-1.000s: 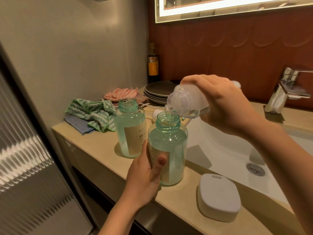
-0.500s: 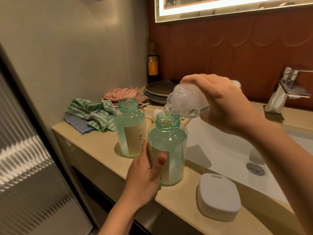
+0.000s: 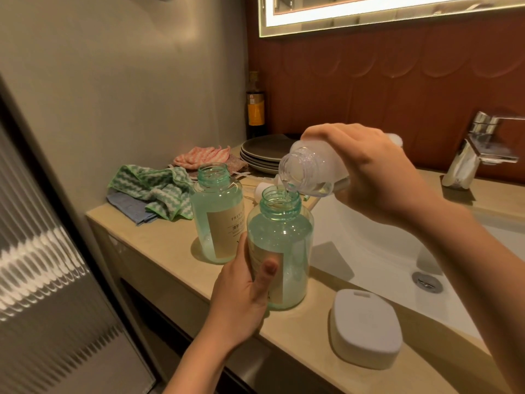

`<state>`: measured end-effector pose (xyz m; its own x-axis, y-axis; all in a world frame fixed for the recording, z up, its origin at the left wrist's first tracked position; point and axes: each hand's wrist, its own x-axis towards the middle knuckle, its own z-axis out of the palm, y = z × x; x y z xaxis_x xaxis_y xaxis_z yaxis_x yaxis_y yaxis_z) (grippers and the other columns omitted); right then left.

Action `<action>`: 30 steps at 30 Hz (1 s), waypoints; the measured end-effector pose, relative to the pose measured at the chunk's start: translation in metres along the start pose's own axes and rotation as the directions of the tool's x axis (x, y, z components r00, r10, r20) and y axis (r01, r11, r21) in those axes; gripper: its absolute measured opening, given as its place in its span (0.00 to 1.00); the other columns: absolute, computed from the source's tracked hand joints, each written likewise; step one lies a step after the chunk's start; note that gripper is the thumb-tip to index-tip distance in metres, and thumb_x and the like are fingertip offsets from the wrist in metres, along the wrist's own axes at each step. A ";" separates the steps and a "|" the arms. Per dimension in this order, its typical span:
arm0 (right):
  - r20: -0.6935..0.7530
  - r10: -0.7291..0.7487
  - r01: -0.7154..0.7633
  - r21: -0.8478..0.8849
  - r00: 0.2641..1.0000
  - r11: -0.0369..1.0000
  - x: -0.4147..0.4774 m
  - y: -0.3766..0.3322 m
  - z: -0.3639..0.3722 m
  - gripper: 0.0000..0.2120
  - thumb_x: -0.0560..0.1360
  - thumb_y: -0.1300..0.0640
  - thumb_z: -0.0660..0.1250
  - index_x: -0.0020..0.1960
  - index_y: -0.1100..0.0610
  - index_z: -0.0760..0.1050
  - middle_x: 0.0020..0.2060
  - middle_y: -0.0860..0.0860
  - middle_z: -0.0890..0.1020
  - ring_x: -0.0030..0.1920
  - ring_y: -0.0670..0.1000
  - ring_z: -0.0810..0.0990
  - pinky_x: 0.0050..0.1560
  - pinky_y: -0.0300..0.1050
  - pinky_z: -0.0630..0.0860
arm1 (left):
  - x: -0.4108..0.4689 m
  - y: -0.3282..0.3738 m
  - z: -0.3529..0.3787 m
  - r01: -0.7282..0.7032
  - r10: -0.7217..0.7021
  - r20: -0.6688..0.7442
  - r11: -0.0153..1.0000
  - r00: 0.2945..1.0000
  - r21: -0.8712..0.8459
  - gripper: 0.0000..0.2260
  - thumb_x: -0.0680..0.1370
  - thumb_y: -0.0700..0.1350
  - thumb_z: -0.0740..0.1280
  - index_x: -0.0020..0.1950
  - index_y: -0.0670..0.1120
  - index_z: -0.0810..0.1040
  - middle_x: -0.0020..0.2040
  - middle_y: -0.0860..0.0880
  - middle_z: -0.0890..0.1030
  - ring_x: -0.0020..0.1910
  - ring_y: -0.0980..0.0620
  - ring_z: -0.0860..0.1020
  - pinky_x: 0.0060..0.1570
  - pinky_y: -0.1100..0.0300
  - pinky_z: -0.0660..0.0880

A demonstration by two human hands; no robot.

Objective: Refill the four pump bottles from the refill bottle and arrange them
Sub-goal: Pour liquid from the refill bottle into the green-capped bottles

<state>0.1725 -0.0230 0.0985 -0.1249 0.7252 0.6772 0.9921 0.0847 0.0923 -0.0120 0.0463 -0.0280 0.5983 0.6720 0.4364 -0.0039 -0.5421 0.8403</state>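
Bathroom vanity, seen from a head-worn camera looking down. A beige countertop runs beside a white sink basin, with a chrome faucet at the right and rust-coloured wall tiles under a lit mirror.

At the counter's front edge stands the near pump bottle, teal, clear and uncapped, with its neck open to take liquid. The left hand grips its lower body, thumb across the label and fingers curled behind it, probably to steady it during the pour.

The right hand wraps around the refill bottle, a clear plastic bottle tipped nearly on its side. Its mouth is just above the teal neck, and a thin clear stream seems to fall in. Keeping the mouths this close likely limits spilling.

Just behind and to the left, the second pump bottle stands upright and open, also holding pale green liquid. A small white part lies behind it, possibly a removed pump head. The other two pump bottles are out of view.

Farther back are a green cloth, a pink cloth and stacked grey plates. A white lidded box sits near the front edge, to the right.
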 end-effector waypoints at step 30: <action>-0.008 -0.002 0.002 -0.013 1.000 1.000 0.001 0.000 0.000 0.36 0.59 0.67 0.77 0.64 0.56 0.70 0.57 0.54 0.78 0.55 0.59 0.76 0.53 0.52 0.69 | 0.000 0.000 0.000 -0.001 0.001 0.000 1.000 1.000 0.001 0.35 0.64 0.79 0.48 0.65 0.63 0.64 0.61 0.68 0.73 0.61 0.66 0.71 0.57 0.66 0.69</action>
<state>0.1724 -0.0225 0.0988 -0.1267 0.7198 0.6825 0.9917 0.0771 0.1028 -0.0123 0.0462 -0.0285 0.5979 0.6718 0.4373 -0.0033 -0.5435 0.8394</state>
